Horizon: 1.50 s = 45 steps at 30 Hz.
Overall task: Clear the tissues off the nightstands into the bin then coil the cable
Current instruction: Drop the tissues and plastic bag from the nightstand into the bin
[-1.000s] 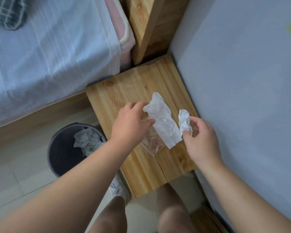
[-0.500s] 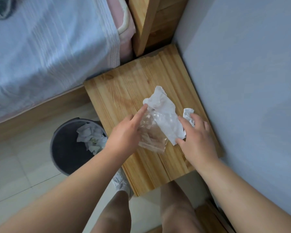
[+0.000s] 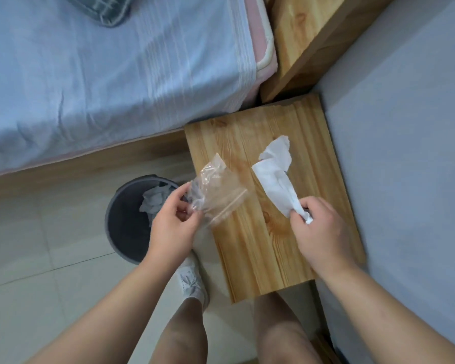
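We've split the load: left hand (image 3: 172, 227) fingers pinch the plastic bag (image 3: 217, 190) nr the bin (image 3: 128, 227); right hand (image 3: 318, 232) fingers grip the tissue (image 3: 275, 172) over the worktop (image 3: 263, 248), ready to drop.

Pale tiled floor (image 3: 37, 258), blue-sheeted bed (image 3: 103, 82) on a wooden frame, grey wall (image 3: 405, 127) alongside.

white tissue (image 3: 273, 174) on nightstand (image 3: 252, 248), bin (image 3: 124, 232) w/ tissues

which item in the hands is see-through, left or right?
The one in the left hand: a clear plastic zip bag, wood grain visible through it. The right hand grips an opaque white tissue over the nightstand.
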Motion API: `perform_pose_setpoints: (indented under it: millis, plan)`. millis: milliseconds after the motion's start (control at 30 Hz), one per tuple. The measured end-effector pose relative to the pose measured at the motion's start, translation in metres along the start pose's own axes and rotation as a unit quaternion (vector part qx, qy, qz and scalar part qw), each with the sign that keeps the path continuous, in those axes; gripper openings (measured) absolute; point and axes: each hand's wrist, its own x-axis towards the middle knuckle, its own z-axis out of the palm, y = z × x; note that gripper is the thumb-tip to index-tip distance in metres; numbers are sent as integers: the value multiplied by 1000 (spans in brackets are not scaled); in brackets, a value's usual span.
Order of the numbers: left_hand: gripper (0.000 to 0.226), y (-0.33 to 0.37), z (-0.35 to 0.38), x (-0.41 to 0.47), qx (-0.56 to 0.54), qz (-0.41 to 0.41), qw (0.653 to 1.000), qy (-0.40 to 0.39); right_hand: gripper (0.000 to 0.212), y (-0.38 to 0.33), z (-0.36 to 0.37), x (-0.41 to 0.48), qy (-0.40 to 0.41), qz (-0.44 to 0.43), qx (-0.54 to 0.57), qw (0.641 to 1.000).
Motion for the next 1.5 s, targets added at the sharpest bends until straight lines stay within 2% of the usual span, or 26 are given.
perform_pose_setpoints:
  millis: [167, 367, 500, 700, 900, 967, 1100, 1233, 1367, 1500]
  plan:
    - [53, -29, -57, -8, -137, -65, 985, 87, 21, -71, 18, -14, 4, -70, 69, 995]
    - [56, -81, -113, -16, -240, -118, 954, 137, 17, -132, 66, -35, -46, -137, 81, 986]
    - [56, -115, -129, -15, -267, -152, 938, 158, 17, -150, 117, -46, -94, -102, 103, 985]
    - [52, -168, -131, 2, -238, -212, 935, 157, 8, -147, 204, -43, -158, 6, 83, 984]
    - [58, -216, -117, 23, -251, -268, 918, 149, 10, -126, 272, -29, -215, 42, 39, 975]
    - [62, -225, -111, 28, -254, -282, 914, 146, 19, -118, 287, -22, -243, 51, 12, 969]
    - [78, -231, -104, 27, -240, -301, 913, 135, 53, -109, 297, -16, -325, 64, -11, 944]
    - [86, -226, -109, 23, -211, -302, 921, 124, 65, -103, 288, -17, -344, 87, 20, 935]
    - [79, -209, -112, 18, -214, -295, 925, 107, 58, -107, 263, -19, -322, 82, 42, 942]
    - [57, -180, -105, 11, -204, -273, 936, 93, 36, -117, 214, -15, -328, 71, 97, 937]
